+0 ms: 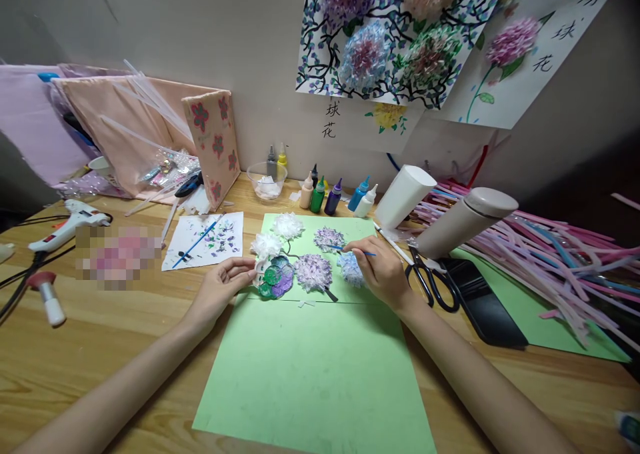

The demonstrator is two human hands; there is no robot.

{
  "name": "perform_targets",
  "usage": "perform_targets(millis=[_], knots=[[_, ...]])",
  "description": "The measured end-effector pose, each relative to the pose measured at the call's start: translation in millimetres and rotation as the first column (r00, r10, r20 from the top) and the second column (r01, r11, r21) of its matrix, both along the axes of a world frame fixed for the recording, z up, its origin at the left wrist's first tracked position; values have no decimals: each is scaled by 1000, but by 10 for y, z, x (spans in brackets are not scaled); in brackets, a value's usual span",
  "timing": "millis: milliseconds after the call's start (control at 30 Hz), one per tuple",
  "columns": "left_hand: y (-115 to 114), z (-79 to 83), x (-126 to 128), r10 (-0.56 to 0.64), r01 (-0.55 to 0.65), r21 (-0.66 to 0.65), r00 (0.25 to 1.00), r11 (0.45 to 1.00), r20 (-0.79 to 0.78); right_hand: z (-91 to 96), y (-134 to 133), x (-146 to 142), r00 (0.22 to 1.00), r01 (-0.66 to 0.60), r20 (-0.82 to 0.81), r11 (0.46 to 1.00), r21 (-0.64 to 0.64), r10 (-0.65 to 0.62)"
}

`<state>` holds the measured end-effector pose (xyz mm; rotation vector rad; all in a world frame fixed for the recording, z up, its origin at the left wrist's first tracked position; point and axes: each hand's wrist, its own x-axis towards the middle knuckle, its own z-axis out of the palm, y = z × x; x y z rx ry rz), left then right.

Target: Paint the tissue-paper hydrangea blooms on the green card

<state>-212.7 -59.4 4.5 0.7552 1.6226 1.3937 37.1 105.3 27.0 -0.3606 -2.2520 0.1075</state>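
In my right hand is a thin blue paintbrush, its tip against the upper lilac paper flower. My left hand pinches the rim of a small round palette with green and purple paint in its wells. Next to the palette lies a larger lilac flower. Two white flowers sit above it, and a blue flower is partly covered by my right hand. All the flowers lie on a light green sheet.
Several paint bottles and a clear bowl stand along the wall. To the right are scissors, a black phone, a tumbler and pipe cleaners. A paint-stained tissue and glue gun lie left.
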Motion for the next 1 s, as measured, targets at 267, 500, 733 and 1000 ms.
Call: perform_targets(millis=[267,500,733,1000], knots=[[0,25,18,-1,1,-4,1000,1000,1,-15,1,-4,1000,-12,-10,1000,-3,12],[0,19,12,3,-3,-1,1000,1000,1,30,-16,11,999,-27,-48,998,-48,24],[3,22,21,24,-24,6,999,1000,31,120,-291,-31,976,-133,-208,920,-369,58],[-6,38,36,28,-29,23,998,999,51,93,-484,-134,951,-297,1,911,-286,311]])
